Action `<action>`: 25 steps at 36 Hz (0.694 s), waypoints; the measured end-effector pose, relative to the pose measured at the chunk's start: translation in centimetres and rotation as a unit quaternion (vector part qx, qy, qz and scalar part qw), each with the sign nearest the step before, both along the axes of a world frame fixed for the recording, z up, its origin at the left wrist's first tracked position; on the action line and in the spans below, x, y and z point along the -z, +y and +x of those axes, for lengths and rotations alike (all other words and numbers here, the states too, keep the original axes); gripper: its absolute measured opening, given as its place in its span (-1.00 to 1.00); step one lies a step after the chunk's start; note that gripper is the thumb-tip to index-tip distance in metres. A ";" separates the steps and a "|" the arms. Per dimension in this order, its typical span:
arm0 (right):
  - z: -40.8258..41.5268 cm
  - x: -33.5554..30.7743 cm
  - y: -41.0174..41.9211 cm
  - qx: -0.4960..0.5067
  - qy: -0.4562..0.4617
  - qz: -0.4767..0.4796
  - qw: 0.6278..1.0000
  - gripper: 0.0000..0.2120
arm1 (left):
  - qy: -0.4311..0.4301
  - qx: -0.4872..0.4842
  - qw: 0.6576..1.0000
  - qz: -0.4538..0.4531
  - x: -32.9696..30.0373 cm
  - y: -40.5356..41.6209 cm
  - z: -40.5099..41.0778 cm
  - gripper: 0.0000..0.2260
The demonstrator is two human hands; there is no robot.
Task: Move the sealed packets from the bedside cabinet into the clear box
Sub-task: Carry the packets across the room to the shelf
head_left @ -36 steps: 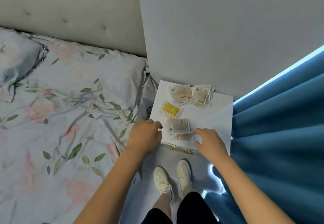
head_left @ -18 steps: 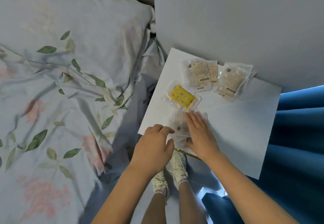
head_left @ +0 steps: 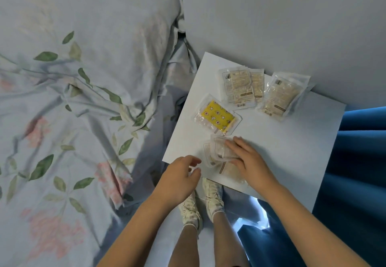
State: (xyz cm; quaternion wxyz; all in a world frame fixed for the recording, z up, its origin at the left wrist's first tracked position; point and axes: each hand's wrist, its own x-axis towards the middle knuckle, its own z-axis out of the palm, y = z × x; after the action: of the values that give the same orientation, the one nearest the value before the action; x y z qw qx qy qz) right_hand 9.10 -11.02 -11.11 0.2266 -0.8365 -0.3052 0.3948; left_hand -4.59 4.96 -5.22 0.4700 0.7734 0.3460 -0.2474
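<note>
Nearest the camera, two bare forearms reach forward over the person's white shoes [head_left: 200, 202], which stand on the floor between the bed and the bedside cabinet. To the right a blue curtain [head_left: 355, 172] hangs against the cabinet's right side.

The left hand [head_left: 179, 179] hovers at the near left corner of the white bench [head_left: 292, 151], fingers loosely curled and holding nothing, thumb and forefinger slightly parted, just short of the packets. The right hand [head_left: 248, 160] lies palm down on the bench, fingers extended and laid over a small pile of clear sealed packets [head_left: 217, 151] near the front edge. Whether the thumb hooks under the pile cannot be told. One packet with beige contents [head_left: 231, 172] pokes out beneath the palm at the bench's front lip.

Just beyond the pile lies a packet with a yellow patterned insert [head_left: 217, 115], tilted, its near corner touching the pile. Farther back, against the grey wall [head_left: 282, 15], two more groups rest: overlapping packets with printed labels [head_left: 238, 84] in the middle, and a beige packet [head_left: 279, 95] to the right, tilted and well apart from the hands.

To the left, a floral bedsheet [head_left: 62, 141] and a pillow [head_left: 104, 15] of the same leaf print fill the bed, the sheet bunched against the bench's left edge.
</note>
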 end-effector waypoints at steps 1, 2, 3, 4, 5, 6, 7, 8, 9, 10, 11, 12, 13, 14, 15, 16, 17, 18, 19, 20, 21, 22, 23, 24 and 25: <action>0.0 0.0 0.0 -0.003 -0.010 -0.001 1.000 -0.52 | -0.001 -0.011 1.000 -0.009 0.1 -0.2 0.6 -0.72; -0.1 0.1 0.0 -0.002 -0.024 0.000 1.000 -0.54 | -0.003 -0.020 1.000 -0.016 0.2 -0.4 1.1 -0.72; -0.1 0.1 0.0 0.002 -0.040 0.003 0.999 -0.56 | -0.005 -0.024 0.999 -0.020 0.3 -0.6 1.6 -0.71; -0.1 0.2 0.0 0.005 -0.055 0.004 0.998 -0.58 | -0.007 -0.027 0.999 -0.023 0.4 -0.8 2.1 -0.70; -0.1 0.2 0.0 0.007 -0.070 0.006 0.998 -0.60 | -0.008 -0.028 0.999 -0.025 0.4 -1.1 2.6 -0.68; -0.1 0.2 0.0 0.008 -0.083 0.008 0.996 -0.61 | -0.008 -0.028 0.999 -0.027 0.5 -1.3 3.0 -0.67; -0.1 0.2 0.0 0.007 -0.096 0.013 0.995 -0.62 | -0.009 -0.027 0.999 -0.027 0.6 -1.5 3.3 -0.66; 0.0 0.3 0.0 0.009 -0.104 0.022 0.994 -0.62 | -0.010 -0.027 0.999 -0.025 0.7 -1.7 3.5 -0.65; 0.1 0.4 0.0 0.019 -0.103 0.031 0.994 -0.64 | -0.011 -0.029 0.999 -0.021 0.8 -1.8 3.7 -0.64; 0.2 0.4 0.1 0.041 -0.086 0.041 0.995 -0.65 | -0.014 -0.035 0.999 -0.018 0.8 -1.9 3.8 -0.64; 0.3 0.2 0.2 0.073 -0.055 0.051 0.995 -0.67 | -0.015 -0.045 0.999 -0.017 0.9 -1.9 3.9 -0.64; 0.4 0.1 0.3 0.108 -0.019 0.058 0.992 -0.68 | -0.014 -0.057 0.998 -0.018 0.9 -2.0 3.9 -0.64; 0.4 -0.1 0.5 0.143 0.013 0.065 0.987 -0.69 | -0.013 -0.066 0.998 -0.018 1.0 -2.0 3.9 -0.64; 0.5 -0.2 0.5 0.176 0.036 0.069 0.981 -0.70 | -0.013 -0.070 0.997 -0.015 1.0 -2.0 3.9 -0.64; 0.6 -0.4 0.5 0.205 0.050 0.069 0.975 -0.73 | -0.012 -0.071 0.997 -0.012 1.2 -2.1 3.8 -0.64; 0.7 -0.5 0.6 0.228 0.054 0.067 0.970 -0.79 | -0.010 -0.075 0.997 -0.014 1.3 -2.1 3.7 -0.65; 0.8 -0.5 0.5 0.247 0.053 0.063 0.966 -0.86 | -0.010 -0.084 0.996 -0.018 1.4 -2.1 3.7 -0.65; 1.0 -0.6 0.5 0.264 0.053 0.058 0.961 -0.90 | -0.010 -0.097 0.995 -0.022 1.4 -2.2 3.6 -0.65; 1.1 -0.6 0.5 0.283 0.054 0.056 0.956 -0.89 | -0.013 -0.112 0.993 -0.026 1.4 -2.2 3.6 -0.65; 1.2 -0.5 0.5 0.302 0.056 0.059 0.950 -0.87 | -0.014 -0.129 0.991 -0.032 1.4 -2.2 3.7 -0.65; 1.3 -0.6 0.5 0.323 0.058 0.065 0.942 -0.84 | -0.016 -0.149 0.988 -0.038 1.3 -2.3 3.8 -0.65; 1.4 -0.6 0.5 0.346 0.059 0.071 0.934 -0.81 | -0.019 -0.172 0.984 -0.044 1.2 -2.3 3.9 -0.65; 1.6 -0.7 0.5 0.368 0.066 0.074 0.924 -0.78 | -0.023 -0.197 0.979 -0.053 1.2 -2.3 4.0 -0.65; 1.7 -0.8 0.6 0.387 0.080 0.075 0.915 -0.77 | -0.029 -0.223 0.972 -0.062 1.2 -2.3 4.0 -0.64; 1.7 -1.1 0.7 0.400 0.103 0.075 0.908 -0.77 | -0.038 -0.245 0.966 -0.069 1.1 -2.4 4.1 -0.61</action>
State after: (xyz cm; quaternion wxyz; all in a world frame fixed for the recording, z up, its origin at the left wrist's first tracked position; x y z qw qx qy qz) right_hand 10.81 -10.34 -9.99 0.4581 -0.8236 0.0512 0.3305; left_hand -0.45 2.56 -6.34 0.5816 0.6394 0.4888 -0.1185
